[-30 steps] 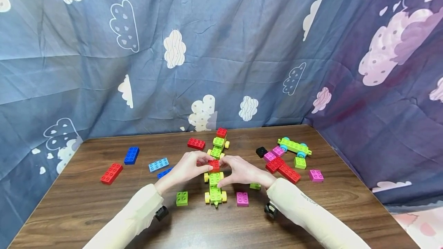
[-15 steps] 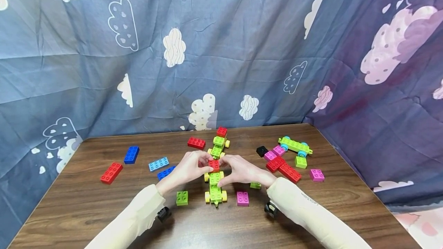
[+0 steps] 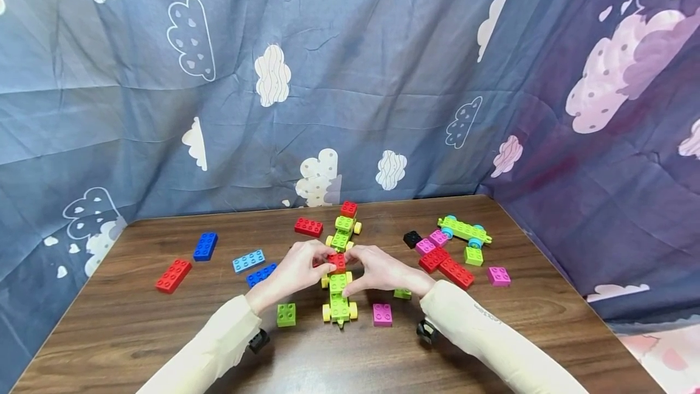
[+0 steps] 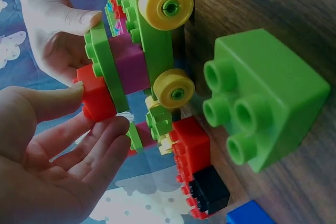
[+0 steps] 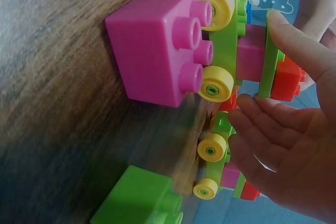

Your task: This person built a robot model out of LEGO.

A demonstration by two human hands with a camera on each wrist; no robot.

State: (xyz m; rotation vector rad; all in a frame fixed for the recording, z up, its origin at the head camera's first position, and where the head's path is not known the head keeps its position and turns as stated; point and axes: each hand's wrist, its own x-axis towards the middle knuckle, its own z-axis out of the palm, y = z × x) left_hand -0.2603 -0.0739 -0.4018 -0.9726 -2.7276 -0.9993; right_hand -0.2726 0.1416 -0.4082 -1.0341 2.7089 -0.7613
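The red brick [image 4: 98, 95] is pinched between the thumb and fingers of the left hand [image 3: 299, 266], at the far end of the plate [image 4: 108, 64], above the pink brick [image 4: 130, 65] on the cart [image 4: 160, 51]. The plate is gripped end to end by the right hand [image 3: 374, 269]. Whether the studs are fully seated cannot be told; pressure is best applied straight down, with the plate's overhanging end kept level.

- I read the near car [image 3: 339, 307] as lime; wheels [image 4: 166, 4] yellow, green hubs
- its middle block [image 4: 131, 65] magenta, top plate [image 4: 107, 64] lime, top brick [image 4: 98, 92] red
- right-hand car [image 3: 462, 229] lime, turquoise wheels [image 3: 475, 235]
- my feed's backdrop [image 3: 328, 23] blue; white clouds [image 3: 273, 75], some dotted, some wavy-lined
- tabletop [image 3: 312, 357] brown wood grain
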